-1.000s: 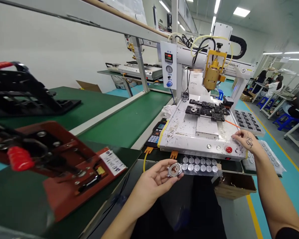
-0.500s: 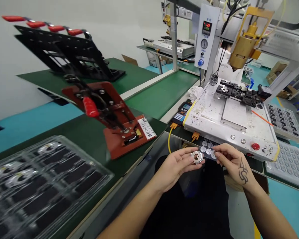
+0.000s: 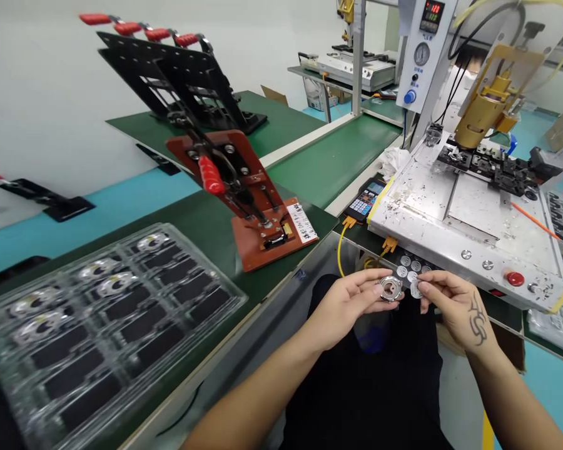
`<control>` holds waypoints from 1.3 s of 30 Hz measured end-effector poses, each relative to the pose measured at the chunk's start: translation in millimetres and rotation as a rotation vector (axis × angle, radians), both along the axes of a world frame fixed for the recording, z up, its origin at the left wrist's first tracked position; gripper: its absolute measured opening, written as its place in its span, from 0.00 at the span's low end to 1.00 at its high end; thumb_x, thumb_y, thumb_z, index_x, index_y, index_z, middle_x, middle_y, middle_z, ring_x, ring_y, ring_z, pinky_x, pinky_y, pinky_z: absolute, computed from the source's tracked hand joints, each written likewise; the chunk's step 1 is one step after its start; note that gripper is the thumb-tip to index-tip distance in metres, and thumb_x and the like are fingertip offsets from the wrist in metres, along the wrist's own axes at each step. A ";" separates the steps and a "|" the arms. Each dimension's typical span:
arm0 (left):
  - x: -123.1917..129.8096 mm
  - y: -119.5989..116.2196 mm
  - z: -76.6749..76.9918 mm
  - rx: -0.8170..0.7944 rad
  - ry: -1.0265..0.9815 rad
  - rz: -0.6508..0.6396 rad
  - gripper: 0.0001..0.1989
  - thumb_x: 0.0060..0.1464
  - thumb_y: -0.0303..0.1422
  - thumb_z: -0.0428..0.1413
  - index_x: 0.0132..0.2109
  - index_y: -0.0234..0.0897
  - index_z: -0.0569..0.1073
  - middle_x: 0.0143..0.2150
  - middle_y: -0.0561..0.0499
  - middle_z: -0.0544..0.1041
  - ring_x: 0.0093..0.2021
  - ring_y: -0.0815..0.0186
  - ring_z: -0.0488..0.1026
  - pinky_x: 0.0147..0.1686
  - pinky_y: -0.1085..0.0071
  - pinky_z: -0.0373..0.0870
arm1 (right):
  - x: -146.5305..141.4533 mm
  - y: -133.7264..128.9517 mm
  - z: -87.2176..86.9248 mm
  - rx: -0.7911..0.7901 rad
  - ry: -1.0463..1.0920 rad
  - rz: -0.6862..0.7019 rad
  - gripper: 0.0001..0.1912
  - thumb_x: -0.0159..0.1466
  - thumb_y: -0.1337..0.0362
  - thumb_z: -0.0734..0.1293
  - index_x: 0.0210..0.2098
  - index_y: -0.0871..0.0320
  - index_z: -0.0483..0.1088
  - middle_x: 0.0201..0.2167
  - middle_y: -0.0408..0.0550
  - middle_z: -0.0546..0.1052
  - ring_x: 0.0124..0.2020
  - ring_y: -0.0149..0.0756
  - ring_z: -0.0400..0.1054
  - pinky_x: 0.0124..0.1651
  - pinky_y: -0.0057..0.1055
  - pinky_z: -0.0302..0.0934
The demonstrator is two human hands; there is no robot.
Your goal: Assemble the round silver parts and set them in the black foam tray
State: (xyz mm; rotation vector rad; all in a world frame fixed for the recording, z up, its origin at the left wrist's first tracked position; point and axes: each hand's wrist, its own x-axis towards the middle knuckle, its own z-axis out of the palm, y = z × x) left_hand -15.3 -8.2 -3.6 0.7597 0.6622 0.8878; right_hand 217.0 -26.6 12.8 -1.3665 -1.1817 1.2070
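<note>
My left hand (image 3: 351,303) pinches a round silver metal ring part (image 3: 391,289) with an open centre between thumb and fingers, its face turned up. Just right of it, the thumb and index finger of my right hand (image 3: 450,306) close on the edge of a pale round disc (image 3: 415,288). Beside that disc are several similar printed discs (image 3: 402,271) in rows on a dark backing, under the machine's front edge. Whether the pinched disc is still joined to the backing, I cannot tell. The two hands are close together above my lap, and the ring and disc are apart.
A white machine (image 3: 417,215) with a gold dispensing head (image 3: 481,119) and black fixture stands ahead right. At left are a red-brown clamp jig (image 3: 258,250) and a clear tray (image 3: 169,337) with several metal parts. A keypad controller (image 3: 363,203) sits beside the machine.
My view has swung left, so the scene sits further right. The gold head is now lower, closer to the black fixture. Both hands keep their grips, ring and disc still side by side.
</note>
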 end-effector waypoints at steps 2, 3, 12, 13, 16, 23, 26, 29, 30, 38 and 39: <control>0.5 -1.0 -0.1 0.001 -0.007 -0.003 0.24 0.59 0.43 0.71 0.58 0.37 0.83 0.53 0.40 0.86 0.56 0.48 0.83 0.57 0.52 0.82 | 1.3 -2.3 -2.0 -0.019 0.008 0.003 0.18 0.62 0.47 0.80 0.41 0.54 0.81 0.23 0.44 0.80 0.24 0.39 0.75 0.35 0.40 0.75; 0.8 -1.4 -0.2 0.001 -0.009 -0.005 0.24 0.59 0.43 0.71 0.58 0.37 0.83 0.53 0.40 0.86 0.57 0.48 0.83 0.57 0.52 0.82 | 1.9 -3.0 -3.2 -0.037 0.023 0.012 0.18 0.62 0.48 0.80 0.40 0.54 0.80 0.23 0.44 0.80 0.24 0.38 0.74 0.34 0.39 0.75; 0.7 -3.6 -0.6 -0.027 -0.046 -0.014 0.23 0.60 0.42 0.71 0.58 0.36 0.82 0.51 0.39 0.87 0.55 0.48 0.84 0.58 0.50 0.82 | 3.0 -3.3 -6.6 -0.193 0.209 0.128 0.20 0.63 0.47 0.80 0.34 0.56 0.75 0.21 0.42 0.77 0.22 0.33 0.72 0.30 0.32 0.71; 0.4 -3.8 -0.5 -0.034 -0.051 -0.014 0.23 0.60 0.42 0.71 0.58 0.35 0.83 0.51 0.39 0.87 0.54 0.48 0.84 0.58 0.50 0.82 | 2.6 -3.7 -6.0 -0.197 0.230 0.128 0.20 0.63 0.47 0.80 0.35 0.56 0.75 0.22 0.42 0.77 0.22 0.33 0.72 0.30 0.32 0.71; -0.3 -4.2 -0.8 -0.051 -0.061 -0.014 0.23 0.59 0.42 0.71 0.57 0.36 0.83 0.51 0.40 0.87 0.53 0.50 0.84 0.56 0.52 0.83 | 2.3 -5.4 -5.3 -0.197 0.274 0.129 0.19 0.63 0.48 0.80 0.37 0.55 0.75 0.23 0.42 0.78 0.23 0.33 0.72 0.31 0.31 0.72; 0.2 -4.9 -1.8 -0.058 -0.071 -0.007 0.24 0.60 0.41 0.71 0.58 0.32 0.82 0.52 0.38 0.86 0.52 0.52 0.85 0.55 0.54 0.84 | 4.8 -7.8 -5.7 -0.237 0.277 0.200 0.19 0.68 0.49 0.77 0.35 0.57 0.73 0.21 0.41 0.75 0.21 0.30 0.69 0.29 0.29 0.67; 0.2 -5.0 -2.0 -0.053 -0.088 -0.012 0.23 0.60 0.41 0.71 0.58 0.33 0.83 0.52 0.39 0.86 0.52 0.52 0.85 0.55 0.55 0.84 | 5.8 -8.7 -8.4 -0.242 0.254 0.223 0.19 0.70 0.48 0.75 0.35 0.56 0.71 0.21 0.40 0.74 0.21 0.30 0.68 0.27 0.28 0.63; 0.2 -5.7 -2.5 -0.040 -0.094 -0.009 0.22 0.61 0.42 0.71 0.57 0.34 0.83 0.52 0.40 0.86 0.53 0.53 0.84 0.55 0.56 0.84 | 6.8 -9.2 -13.1 -0.209 0.176 0.250 0.17 0.73 0.50 0.72 0.36 0.55 0.70 0.21 0.39 0.73 0.20 0.29 0.65 0.27 0.28 0.59; 0.2 -6.0 -2.9 -0.032 -0.091 -0.008 0.22 0.61 0.42 0.70 0.57 0.34 0.83 0.52 0.41 0.86 0.53 0.53 0.84 0.55 0.56 0.84 | 6.7 -8.9 -14.2 -0.195 0.141 0.258 0.17 0.74 0.50 0.71 0.36 0.55 0.70 0.20 0.38 0.72 0.20 0.29 0.63 0.26 0.28 0.57; 1.2 -8.7 -6.0 0.065 -0.011 -0.009 0.25 0.63 0.42 0.69 0.62 0.35 0.81 0.58 0.39 0.84 0.58 0.49 0.82 0.59 0.53 0.82 | -10.2 -2.6 -2.0 0.101 -0.224 0.258 0.15 0.74 0.51 0.69 0.37 0.54 0.73 0.45 0.48 0.76 0.42 0.38 0.69 0.42 0.34 0.62; 1.4 -9.2 -6.1 0.076 -0.007 -0.009 0.25 0.63 0.42 0.69 0.62 0.36 0.81 0.59 0.39 0.83 0.59 0.49 0.82 0.59 0.54 0.82 | -13.1 -2.5 -0.2 0.119 -0.238 0.263 0.14 0.75 0.51 0.69 0.38 0.54 0.73 0.48 0.49 0.75 0.46 0.40 0.69 0.45 0.35 0.63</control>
